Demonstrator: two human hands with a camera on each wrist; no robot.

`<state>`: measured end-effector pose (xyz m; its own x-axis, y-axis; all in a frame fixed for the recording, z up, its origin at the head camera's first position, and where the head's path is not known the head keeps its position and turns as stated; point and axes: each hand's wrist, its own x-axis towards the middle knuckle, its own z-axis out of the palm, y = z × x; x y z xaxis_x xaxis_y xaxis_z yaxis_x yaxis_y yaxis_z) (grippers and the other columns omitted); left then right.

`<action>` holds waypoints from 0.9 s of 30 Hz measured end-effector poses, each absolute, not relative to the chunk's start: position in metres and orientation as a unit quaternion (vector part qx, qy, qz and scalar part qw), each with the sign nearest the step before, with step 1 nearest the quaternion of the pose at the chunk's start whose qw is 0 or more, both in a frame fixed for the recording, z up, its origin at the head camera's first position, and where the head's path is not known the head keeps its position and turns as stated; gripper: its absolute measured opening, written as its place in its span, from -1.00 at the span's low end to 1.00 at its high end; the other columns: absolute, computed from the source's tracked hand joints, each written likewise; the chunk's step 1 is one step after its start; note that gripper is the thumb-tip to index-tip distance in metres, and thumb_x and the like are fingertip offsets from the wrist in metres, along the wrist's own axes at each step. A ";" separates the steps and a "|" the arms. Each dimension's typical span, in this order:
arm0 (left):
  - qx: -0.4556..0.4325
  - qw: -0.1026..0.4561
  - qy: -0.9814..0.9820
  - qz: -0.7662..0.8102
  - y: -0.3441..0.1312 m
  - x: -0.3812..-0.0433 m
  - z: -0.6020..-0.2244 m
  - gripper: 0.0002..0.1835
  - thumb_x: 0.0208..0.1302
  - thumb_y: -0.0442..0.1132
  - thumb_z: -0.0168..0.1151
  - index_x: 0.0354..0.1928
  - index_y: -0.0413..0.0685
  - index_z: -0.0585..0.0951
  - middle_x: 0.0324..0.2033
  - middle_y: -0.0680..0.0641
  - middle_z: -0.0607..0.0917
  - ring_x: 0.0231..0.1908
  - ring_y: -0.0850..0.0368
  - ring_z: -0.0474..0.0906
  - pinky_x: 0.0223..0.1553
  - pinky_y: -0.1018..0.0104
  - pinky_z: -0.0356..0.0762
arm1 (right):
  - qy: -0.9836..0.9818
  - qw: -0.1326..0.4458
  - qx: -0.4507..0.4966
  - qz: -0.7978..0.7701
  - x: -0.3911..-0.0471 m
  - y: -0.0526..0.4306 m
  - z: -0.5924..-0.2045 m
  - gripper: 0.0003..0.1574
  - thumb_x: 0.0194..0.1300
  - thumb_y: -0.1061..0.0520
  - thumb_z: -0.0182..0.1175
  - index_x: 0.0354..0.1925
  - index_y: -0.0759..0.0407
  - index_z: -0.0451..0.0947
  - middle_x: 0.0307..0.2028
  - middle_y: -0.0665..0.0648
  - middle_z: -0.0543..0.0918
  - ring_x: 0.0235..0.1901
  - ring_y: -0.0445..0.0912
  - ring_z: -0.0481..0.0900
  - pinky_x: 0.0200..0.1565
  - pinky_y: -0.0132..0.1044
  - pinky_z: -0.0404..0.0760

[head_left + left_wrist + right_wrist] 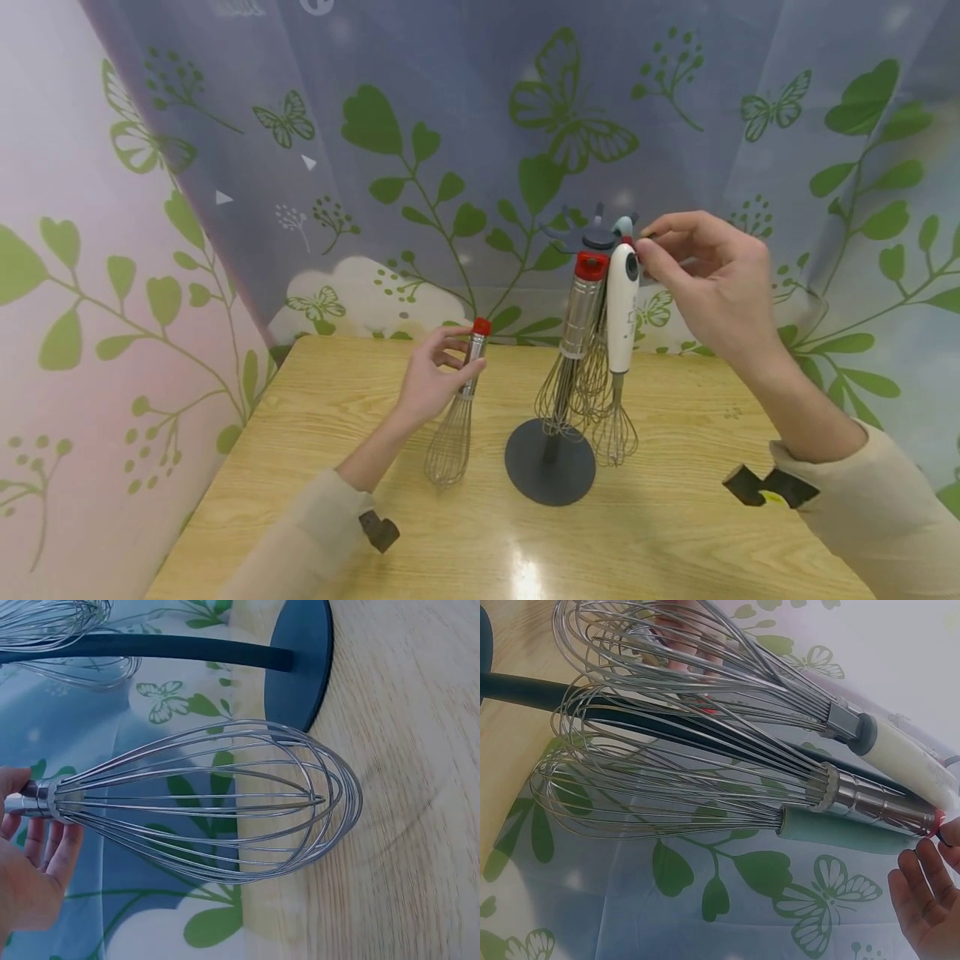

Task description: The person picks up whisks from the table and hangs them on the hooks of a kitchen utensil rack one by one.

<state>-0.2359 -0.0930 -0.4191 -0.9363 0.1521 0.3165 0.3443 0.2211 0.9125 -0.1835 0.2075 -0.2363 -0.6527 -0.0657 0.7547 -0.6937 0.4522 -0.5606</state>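
My left hand holds a balloon whisk by its steel handle with a red end cap, its wire loops pointing down just above or on the tabletop. A dark whisk stand stands right of it, with several whisks hanging from its top hooks. A white-handled whisk and a red-capped steel whisk hang in front. In the right wrist view a mint-handled whisk hangs beside another steel-handled whisk. My right hand pinches a dark hook tip beside that whisk's red cap.
The stand rests on a light wooden table. Behind it hangs a blue-grey cloth printed with green leaves and butterflies, and a pale printed cloth lines the left side. Bare hooks stick out at the stand's upper left.
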 end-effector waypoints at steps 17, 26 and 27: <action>-0.179 0.104 -0.757 -0.619 -0.075 -0.226 -0.405 -0.50 0.17 -0.20 0.41 0.17 0.07 0.53 -0.12 -0.20 0.65 -0.28 -0.07 0.64 -0.47 0.35 0.62 | -0.782 0.337 0.243 0.465 -0.183 0.208 -0.236 -0.85 0.22 0.31 0.30 -0.23 0.38 0.62 -0.49 -0.20 0.68 -0.52 -0.38 0.63 -0.49 -0.58 0.55; -0.183 0.112 -0.752 -0.623 -0.067 -0.198 -0.369 -0.54 0.19 -0.36 0.36 0.15 -0.16 0.52 -0.12 -0.30 0.64 -0.28 -0.12 0.63 -0.43 0.42 0.60 | -0.781 0.339 0.240 0.466 -0.184 0.207 -0.236 -0.85 0.22 0.30 0.30 -0.24 0.38 0.62 -0.50 -0.18 0.68 -0.52 -0.38 0.63 -0.48 -0.59 0.56; -0.184 0.111 -0.751 -0.625 -0.067 -0.197 -0.367 -0.54 0.19 -0.36 0.36 0.14 -0.17 0.52 -0.12 -0.31 0.64 -0.27 -0.13 0.63 -0.43 0.42 0.60 | -0.781 0.339 0.241 0.467 -0.184 0.207 -0.236 -0.86 0.22 0.31 0.30 -0.24 0.39 0.62 -0.50 -0.18 0.68 -0.52 -0.38 0.63 -0.48 -0.59 0.56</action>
<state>-0.1973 -0.0667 -0.3669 -0.9079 0.1376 0.3961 0.4145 0.1513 0.8974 -0.1836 0.2072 -0.2361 -0.6548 -0.0597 0.7534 -0.6918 0.4486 -0.5657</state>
